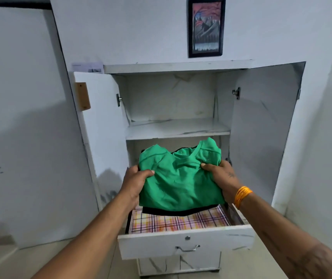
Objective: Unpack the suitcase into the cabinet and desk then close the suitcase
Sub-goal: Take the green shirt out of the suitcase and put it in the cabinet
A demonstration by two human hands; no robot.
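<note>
While I am watching through the head camera, I am seeing the cabinet (pixel 178 66) standing with both doors swung wide, the left door (pixel 98 125) folded back so that nothing is blocking my reach. My left hand (pixel 136 183) is gripping the left edge of the folded green shirt (pixel 178 178), thumb curled over the top and the other fingers tucked out of sight beneath, so it is plainly closed on the cloth. The shirt is riding flat on a black garment (pixel 179 212), only a strip of which is showing, and the pair is hovering just above the pulled-out drawer (pixel 185 245), over its plaid lining (pixel 181 221); I am judging that the two-sided hold is keeping the folds from slumping. My right hand (pixel 220 177), wearing an orange wristband (pixel 242 196), is pinching the right edge the same way, thumb pressing on top. The shelf (pixel 178 128) above is sitting bare, so I am reckoning the drawer is the intended spot. The suitcase is not showing in this view, so closing it is a step not yet done
</note>
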